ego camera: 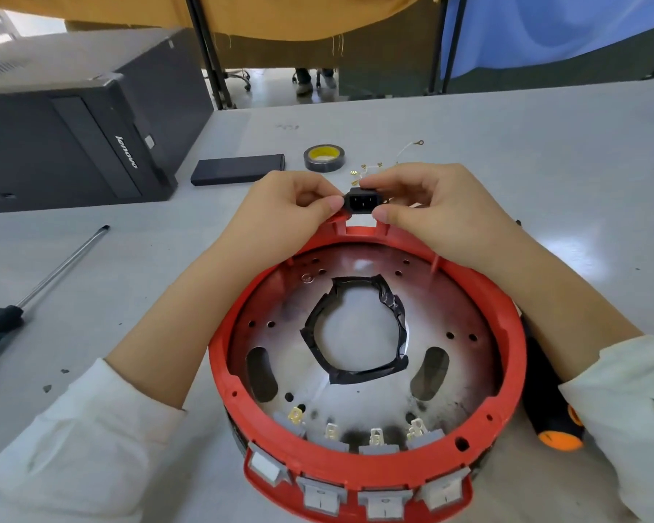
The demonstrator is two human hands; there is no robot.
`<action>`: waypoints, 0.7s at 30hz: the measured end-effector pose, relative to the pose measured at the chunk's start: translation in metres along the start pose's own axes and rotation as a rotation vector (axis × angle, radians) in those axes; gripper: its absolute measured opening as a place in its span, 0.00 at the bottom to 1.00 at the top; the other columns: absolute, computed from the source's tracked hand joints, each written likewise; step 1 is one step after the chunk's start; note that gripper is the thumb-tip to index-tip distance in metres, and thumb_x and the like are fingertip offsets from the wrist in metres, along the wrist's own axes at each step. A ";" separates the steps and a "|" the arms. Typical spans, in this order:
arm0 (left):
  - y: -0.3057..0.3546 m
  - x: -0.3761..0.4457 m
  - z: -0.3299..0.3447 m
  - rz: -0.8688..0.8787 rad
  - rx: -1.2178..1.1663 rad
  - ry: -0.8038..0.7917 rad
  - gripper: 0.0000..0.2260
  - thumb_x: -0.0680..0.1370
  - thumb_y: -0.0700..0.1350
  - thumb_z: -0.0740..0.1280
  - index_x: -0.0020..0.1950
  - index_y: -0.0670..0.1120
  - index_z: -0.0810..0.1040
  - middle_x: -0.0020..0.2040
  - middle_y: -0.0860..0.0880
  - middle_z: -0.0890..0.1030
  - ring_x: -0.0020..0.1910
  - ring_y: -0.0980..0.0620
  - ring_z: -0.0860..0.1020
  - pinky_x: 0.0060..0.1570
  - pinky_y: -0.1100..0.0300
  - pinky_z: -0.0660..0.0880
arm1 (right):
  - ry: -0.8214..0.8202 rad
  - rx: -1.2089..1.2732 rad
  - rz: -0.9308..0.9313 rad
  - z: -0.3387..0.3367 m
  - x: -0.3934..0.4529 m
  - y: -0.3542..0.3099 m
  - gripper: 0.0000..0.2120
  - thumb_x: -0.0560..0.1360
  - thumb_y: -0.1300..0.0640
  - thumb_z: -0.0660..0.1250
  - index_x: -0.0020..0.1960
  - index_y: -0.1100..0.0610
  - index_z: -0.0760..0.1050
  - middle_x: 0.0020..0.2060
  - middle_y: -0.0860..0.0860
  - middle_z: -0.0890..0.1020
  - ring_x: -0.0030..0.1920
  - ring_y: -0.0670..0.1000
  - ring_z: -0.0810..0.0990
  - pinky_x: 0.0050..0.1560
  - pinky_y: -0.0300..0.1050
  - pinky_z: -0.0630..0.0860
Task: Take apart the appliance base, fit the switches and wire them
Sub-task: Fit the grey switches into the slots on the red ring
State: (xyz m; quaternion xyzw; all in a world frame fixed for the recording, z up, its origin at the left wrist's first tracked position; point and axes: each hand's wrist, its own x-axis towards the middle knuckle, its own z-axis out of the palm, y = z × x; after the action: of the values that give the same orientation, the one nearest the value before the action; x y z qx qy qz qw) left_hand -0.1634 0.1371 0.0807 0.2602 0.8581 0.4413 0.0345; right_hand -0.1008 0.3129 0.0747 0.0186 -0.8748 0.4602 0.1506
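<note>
Pinching black power inlet socket (363, 201) from both sides, upper centre of frame: left hand (286, 200) thumb + fingers narrow on its left end, right hand (423, 200) same on right end. Held just above rectangular cutout (361, 223) in far rim of red appliance base (367, 349), not yet seated by the look of it. Best to keep socket square to notch, pins facing inward as now, press both ends down evenly; tilting one end likely to jam it vs the side ribs. Four grey switches (355, 492) already in near rim, bottom centre, brass tabs (374, 434) bare, no wires on. Loose terminals + wire (370, 169) behind hands on bench (544, 152); tape roll (323, 157) upper centre, screwdriver (42, 281) left, orange-ended tool (552, 409) right.
</note>
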 end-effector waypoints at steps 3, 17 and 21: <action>0.003 -0.002 0.000 0.019 -0.072 -0.046 0.07 0.80 0.42 0.65 0.44 0.49 0.80 0.43 0.55 0.85 0.44 0.63 0.82 0.51 0.69 0.75 | 0.040 0.001 -0.033 -0.001 0.000 0.001 0.17 0.71 0.62 0.71 0.56 0.46 0.79 0.48 0.44 0.82 0.45 0.46 0.80 0.53 0.38 0.75; 0.005 -0.004 0.001 0.139 -0.108 -0.019 0.07 0.80 0.43 0.65 0.56 0.51 0.78 0.44 0.50 0.85 0.47 0.52 0.83 0.58 0.55 0.76 | -0.001 0.037 -0.063 0.000 0.000 0.001 0.12 0.75 0.55 0.68 0.56 0.42 0.72 0.38 0.42 0.81 0.37 0.38 0.76 0.45 0.33 0.71; 0.005 -0.003 0.002 0.085 -0.077 -0.001 0.04 0.80 0.44 0.66 0.50 0.50 0.81 0.43 0.54 0.85 0.43 0.61 0.82 0.52 0.65 0.75 | -0.044 -0.063 -0.060 0.002 0.000 0.001 0.11 0.71 0.48 0.72 0.52 0.43 0.76 0.42 0.41 0.80 0.40 0.41 0.77 0.44 0.33 0.72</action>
State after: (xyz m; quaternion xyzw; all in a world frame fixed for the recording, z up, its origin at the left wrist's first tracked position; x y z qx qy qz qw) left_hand -0.1584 0.1393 0.0831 0.2950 0.8287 0.4749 0.0259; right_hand -0.1014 0.3122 0.0731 0.0501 -0.8911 0.4269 0.1458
